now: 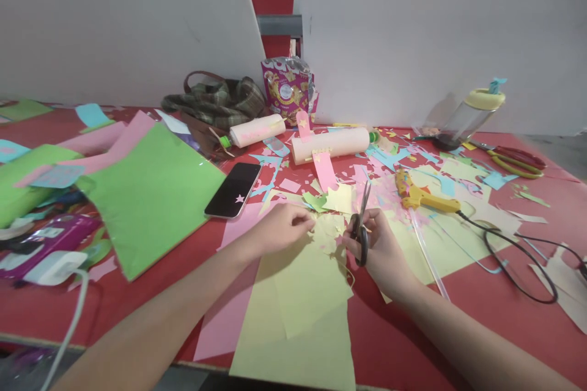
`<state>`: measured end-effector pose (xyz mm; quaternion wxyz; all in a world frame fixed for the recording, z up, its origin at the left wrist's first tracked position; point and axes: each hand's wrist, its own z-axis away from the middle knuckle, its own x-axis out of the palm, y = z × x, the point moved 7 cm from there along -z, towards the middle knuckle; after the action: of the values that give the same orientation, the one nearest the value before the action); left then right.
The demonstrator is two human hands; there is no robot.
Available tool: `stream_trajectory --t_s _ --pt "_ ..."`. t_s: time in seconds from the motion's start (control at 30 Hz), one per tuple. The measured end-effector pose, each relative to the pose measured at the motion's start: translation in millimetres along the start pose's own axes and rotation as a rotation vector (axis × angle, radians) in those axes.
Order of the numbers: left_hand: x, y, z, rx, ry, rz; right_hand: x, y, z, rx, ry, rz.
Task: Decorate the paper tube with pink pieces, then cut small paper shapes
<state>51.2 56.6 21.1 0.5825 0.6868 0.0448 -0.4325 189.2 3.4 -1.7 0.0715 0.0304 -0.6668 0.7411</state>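
Observation:
My right hand (376, 247) grips a pair of black-handled scissors (362, 220), their blades pointing up and away from me. To its left, my left hand (282, 226) is closed, fingertips pinched together over the paper; whatever they hold is too small or hidden to make out. Beneath both hands lie sheets of pale yellow paper (305, 305), with ragged cut edges at the far end. A pink sheet (224, 311) sticks out from under them on the left. Just beyond my hands are a green paper scrap (314, 200) and a wrapped cylinder (332, 145) with pink strips.
A phone (233, 189) and a green star-shaped piece (156, 195) lie left. On the right are a yellow glue gun (424, 195) with a black cord, red-and-yellow-handled scissors (516, 162) and a clear bottle (470, 116). A snack bag (288, 88) stands at the back.

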Motion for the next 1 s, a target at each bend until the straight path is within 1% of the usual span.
stream_trajectory --t_s 0.1,0.13,0.2,0.27,0.4,0.47,0.53,0.6,0.7,0.8,0.87,0.93,1.0 --pt "-19.5 -17.6 -2.4 -0.045 0.009 -0.201 1.1 1.3 0.2 -0.006 -0.025 -0.013" --pt "-22.8 -22.5 -3.1 -0.048 -0.005 -0.263 1.4 2.1 0.3 -0.003 -0.031 -0.012" --pt "-28.5 -31.7 -4.5 -0.064 0.007 -0.375 1.7 3.9 0.6 0.007 -0.036 -0.007" --pt "-29.8 -40.4 -5.6 -0.093 0.006 -0.465 1.9 5.6 1.0 0.020 -0.038 -0.010" --pt "-29.5 -52.8 -6.2 -0.146 0.003 -0.510 2.4 7.5 2.0 0.025 -0.050 0.001" --pt "-32.3 -56.4 -5.3 -0.187 0.019 -0.529 2.4 8.1 2.4 0.017 -0.055 0.017" --pt "-37.1 -56.3 -4.2 -0.224 0.057 -0.565 2.1 9.1 2.2 0.010 -0.054 0.022" --pt "-41.0 -51.7 -3.6 -0.230 0.104 -0.591 2.1 10.2 1.1 0.009 -0.053 0.026" --pt "-43.1 -39.5 -3.7 -0.170 0.196 -0.577 1.3 8.2 -1.8 -0.022 -0.035 0.033" --pt "-39.0 -29.2 -4.0 -0.076 0.285 -0.561 -0.7 3.6 -4.8 -0.062 -0.009 0.042" --pt "-31.4 -24.1 -4.1 0.006 0.315 -0.554 -2.1 2.3 -6.4 -0.072 0.000 0.051" --pt "-20.7 -21.0 -4.1 0.074 0.310 -0.546 -4.2 2.0 -7.6 -0.082 0.012 0.065" --pt "-10.5 -14.9 -2.5 0.172 0.316 -0.542 -6.2 2.4 -8.4 -0.097 0.020 0.079"
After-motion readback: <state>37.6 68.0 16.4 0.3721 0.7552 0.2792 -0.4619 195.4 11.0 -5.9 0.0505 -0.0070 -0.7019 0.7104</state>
